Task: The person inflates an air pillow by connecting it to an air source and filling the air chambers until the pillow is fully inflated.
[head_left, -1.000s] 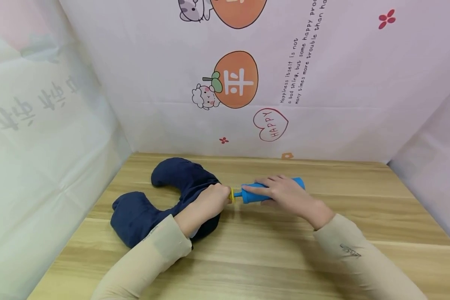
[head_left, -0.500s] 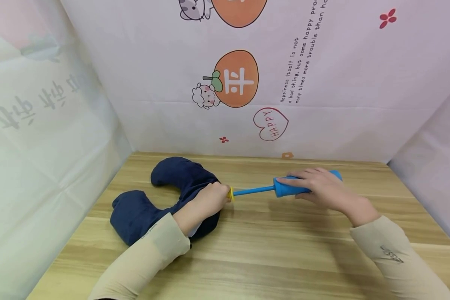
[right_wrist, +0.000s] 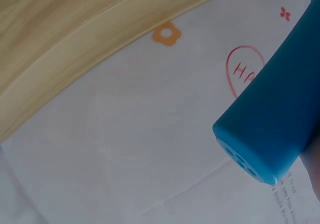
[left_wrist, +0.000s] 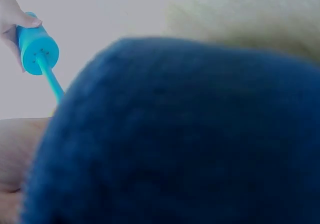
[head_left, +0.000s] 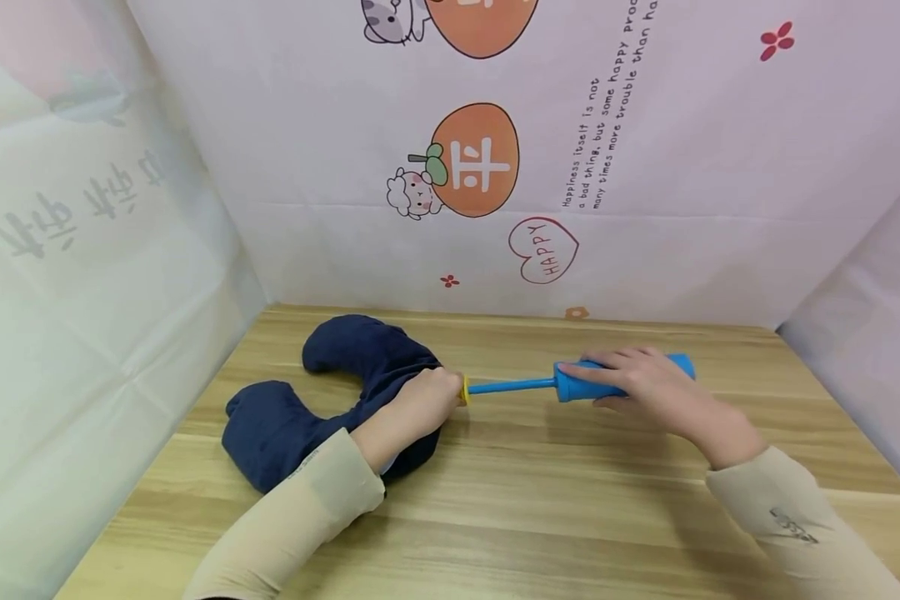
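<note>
A navy U-shaped neck pillow lies on the table at the left in the head view, and fills much of the left wrist view. At its right edge my left hand grips the yellow end of a blue hand pump. What the fingers cover at the pillow is hidden. The pump's thin blue rod is drawn far out. My right hand holds the blue pump barrel, thumb and fingers around it. In the right wrist view the barrel shows its end with small holes.
The wooden table runs under both hands. A white printed cloth wall rises along its back edge, with plain cloth at the left and right sides.
My right hand has drawn the pump barrel to the right, exposing much more rod. Over the last half second it shifts only slightly. The left hand and pillow stay in place.
</note>
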Motion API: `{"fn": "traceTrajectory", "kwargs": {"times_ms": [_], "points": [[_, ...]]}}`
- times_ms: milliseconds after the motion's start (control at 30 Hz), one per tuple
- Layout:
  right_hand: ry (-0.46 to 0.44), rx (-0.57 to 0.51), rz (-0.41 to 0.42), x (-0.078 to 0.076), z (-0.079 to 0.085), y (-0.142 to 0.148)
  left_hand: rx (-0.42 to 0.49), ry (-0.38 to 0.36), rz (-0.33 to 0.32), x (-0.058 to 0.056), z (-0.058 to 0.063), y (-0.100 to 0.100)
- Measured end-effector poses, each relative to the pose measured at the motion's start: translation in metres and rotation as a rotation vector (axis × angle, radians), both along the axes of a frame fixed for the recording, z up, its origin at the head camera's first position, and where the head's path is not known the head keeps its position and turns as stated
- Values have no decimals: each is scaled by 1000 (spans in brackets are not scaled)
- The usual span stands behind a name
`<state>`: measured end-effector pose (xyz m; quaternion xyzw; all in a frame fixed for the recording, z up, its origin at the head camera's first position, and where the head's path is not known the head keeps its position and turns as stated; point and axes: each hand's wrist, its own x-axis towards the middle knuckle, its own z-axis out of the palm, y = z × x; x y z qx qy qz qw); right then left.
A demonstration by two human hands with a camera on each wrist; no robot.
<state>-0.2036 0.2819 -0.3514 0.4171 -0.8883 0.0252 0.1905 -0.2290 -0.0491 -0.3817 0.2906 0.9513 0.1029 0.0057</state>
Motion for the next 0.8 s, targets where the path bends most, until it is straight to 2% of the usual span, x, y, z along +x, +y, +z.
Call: {"fn": "traceTrajectory", "kwargs": {"times_ms": [333, 500, 633, 800], "points": [[9, 59, 16, -3, -15, -50, 8, 47, -36, 5, -3, 1], [55, 53, 49, -6, -22, -75, -4, 71, -50, 6, -3, 4], [77, 49, 83, -8, -25, -92, -2, 44, -61, 5, -3, 6], [42, 46, 89, -8, -26, -98, 11, 13, -61, 7, -4, 6]]}}
